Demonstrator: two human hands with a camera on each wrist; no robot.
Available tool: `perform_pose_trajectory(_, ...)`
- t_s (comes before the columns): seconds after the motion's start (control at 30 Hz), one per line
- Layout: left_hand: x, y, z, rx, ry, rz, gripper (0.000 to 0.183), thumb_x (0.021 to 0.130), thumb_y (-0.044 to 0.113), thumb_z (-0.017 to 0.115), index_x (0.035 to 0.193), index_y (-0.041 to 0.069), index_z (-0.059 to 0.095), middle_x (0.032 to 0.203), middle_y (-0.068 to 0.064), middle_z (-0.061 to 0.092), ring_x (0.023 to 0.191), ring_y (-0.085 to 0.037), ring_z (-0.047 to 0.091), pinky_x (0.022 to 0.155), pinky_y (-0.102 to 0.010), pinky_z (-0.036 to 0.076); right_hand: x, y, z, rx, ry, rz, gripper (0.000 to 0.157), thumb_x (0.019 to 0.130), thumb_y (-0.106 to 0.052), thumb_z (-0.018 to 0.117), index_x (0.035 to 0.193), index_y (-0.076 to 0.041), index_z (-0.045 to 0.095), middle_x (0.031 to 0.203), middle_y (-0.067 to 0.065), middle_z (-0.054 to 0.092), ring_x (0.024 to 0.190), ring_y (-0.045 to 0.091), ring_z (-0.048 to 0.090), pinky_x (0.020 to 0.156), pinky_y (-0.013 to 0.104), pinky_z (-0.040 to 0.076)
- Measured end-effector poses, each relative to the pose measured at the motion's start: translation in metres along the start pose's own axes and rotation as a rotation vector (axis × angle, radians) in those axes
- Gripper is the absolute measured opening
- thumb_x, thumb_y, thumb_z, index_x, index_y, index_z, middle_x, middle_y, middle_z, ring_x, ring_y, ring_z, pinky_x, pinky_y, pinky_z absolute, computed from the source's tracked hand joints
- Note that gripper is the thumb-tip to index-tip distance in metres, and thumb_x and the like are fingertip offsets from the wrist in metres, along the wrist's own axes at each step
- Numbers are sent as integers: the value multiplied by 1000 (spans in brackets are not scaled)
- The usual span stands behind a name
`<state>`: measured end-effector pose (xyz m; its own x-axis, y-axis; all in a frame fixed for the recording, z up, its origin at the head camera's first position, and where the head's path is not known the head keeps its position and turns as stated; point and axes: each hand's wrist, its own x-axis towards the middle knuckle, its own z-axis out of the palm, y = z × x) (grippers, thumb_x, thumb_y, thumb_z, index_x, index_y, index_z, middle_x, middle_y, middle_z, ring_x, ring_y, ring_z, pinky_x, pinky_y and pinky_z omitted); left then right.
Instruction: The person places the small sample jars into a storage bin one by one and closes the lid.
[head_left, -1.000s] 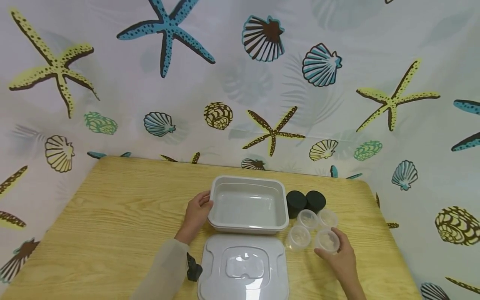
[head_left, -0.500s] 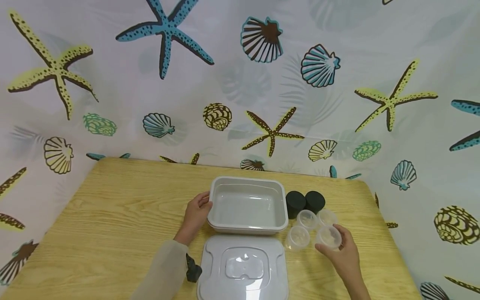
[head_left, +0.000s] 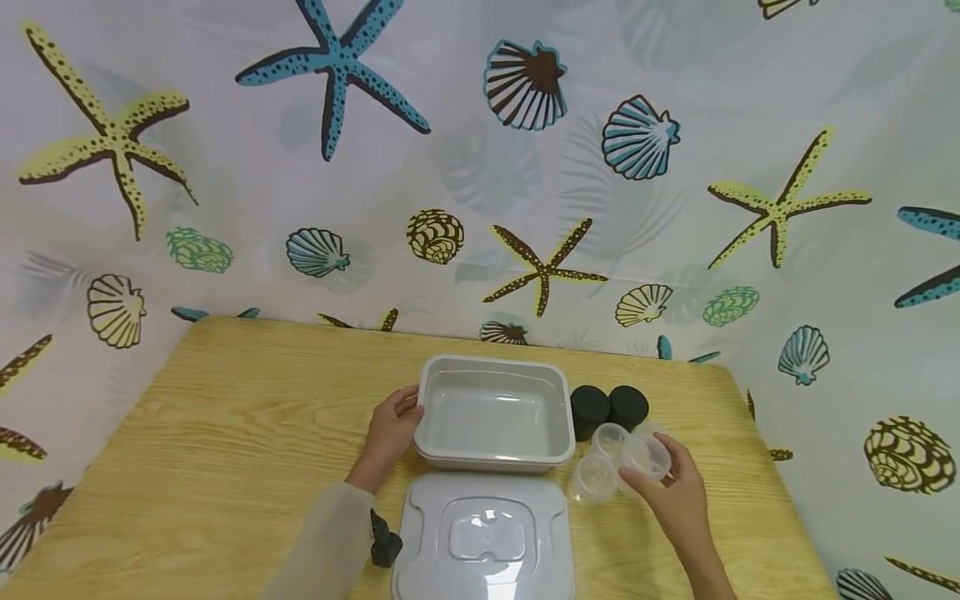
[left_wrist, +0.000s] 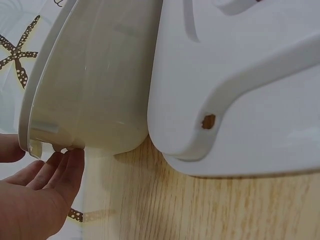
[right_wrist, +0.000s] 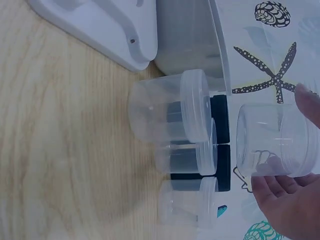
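My left hand (head_left: 393,425) grips the left rim of a grey-white rectangular plastic tub (head_left: 491,417); in the left wrist view the fingers curl up under the rim (left_wrist: 25,120) with the thumb on its other side. My right hand (head_left: 681,496) holds a clear plastic jar (right_wrist: 270,140) between thumb and fingers. That jar is raised off the table, above the other clear jars, and partly covers one behind it in the head view. Three more clear jars stand on the table, the closest (right_wrist: 167,107) and two others (right_wrist: 180,157) in a row.
The tub's pale moulded lid (head_left: 483,533) lies flat in front of it. Two black cylinders (head_left: 589,410) stand against the tub's right side, behind the clear jars. A shell-patterned cloth (head_left: 450,167) hangs around the back and sides of the wooden table (head_left: 247,433).
My right hand has lifted the clear jar and moved it slightly left and away from me, over the other jars. The left hand keeps its place on the tub's rim.
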<state>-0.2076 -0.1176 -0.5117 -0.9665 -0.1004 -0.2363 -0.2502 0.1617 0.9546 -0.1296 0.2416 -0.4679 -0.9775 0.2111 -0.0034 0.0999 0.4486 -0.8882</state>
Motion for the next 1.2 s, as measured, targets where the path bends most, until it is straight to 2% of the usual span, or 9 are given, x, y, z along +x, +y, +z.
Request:
perform_pose_trajectory(0.1,1,1,-1,1,-7,1,45,98,7,46,142,1,40,136,-25,50,127,-37,49,102,-44,44,3,-4,4,18,1,-10,68,77,-13,79,135,-1,45,132,16,53,112,16,52,82,10,44)
perform_pose_trajectory(0.3,1,-2,-2,-9,3,-9,44,98,7,48,141,1,41,136,-25,51,126,-37,50,102,-45,44,5,-11,11,14,-17,-22,68,78,-15,79,136,-2,45,134,15,53,116,19,51,82,10,43)
perform_pose_trajectory(0.47,0,-2,-2,-19,0,12,44,98,6,47,141,0,41,135,-26,51,125,-37,51,101,-45,45,5,-14,15,4,-7,-26,69,77,-14,79,136,-3,46,134,14,53,108,3,50,81,9,43)
perform_pose_trajectory(0.53,0,-2,-2,-23,-5,14,44,98,7,47,141,1,41,135,-25,52,124,-37,51,100,-44,45,5,-15,16,7,-6,-27,69,76,-12,80,136,-3,46,134,14,53,107,1,49,81,9,43)
perform_pose_trajectory(0.73,-1,-3,-2,-23,9,27,43,97,6,48,140,1,43,133,-25,54,123,-36,53,100,-44,46,7,-22,20,0,-39,-47,70,77,-14,79,137,-4,45,135,15,51,122,22,50,85,10,40)
perform_pose_trajectory(0.83,0,-3,-2,-22,18,38,43,97,6,49,139,1,44,132,-25,54,123,-36,53,101,-44,45,9,-26,23,-7,-54,-63,70,78,-16,79,137,-4,45,135,15,51,125,28,49,87,11,40)
perform_pose_trajectory(0.93,1,-3,-3,-25,22,38,43,97,6,49,139,1,44,132,-25,54,123,-36,53,101,-44,45,12,-29,28,-2,-60,-72,70,76,-14,80,136,-5,45,133,16,53,123,27,50,91,18,43)
perform_pose_trajectory(1.1,-1,-2,-4,-32,5,11,44,97,8,49,140,3,43,134,-24,53,124,-36,52,101,-43,45,12,-33,37,4,-68,-62,72,73,-11,82,135,-4,46,132,18,53,123,29,49,101,42,43)
perform_pose_trajectory(1.2,-2,-2,-4,-30,-1,15,43,97,7,48,140,2,43,134,-25,52,124,-37,52,100,-43,46,12,-36,42,14,-77,-73,74,71,-7,82,135,-3,45,133,19,52,124,32,48,104,47,40)
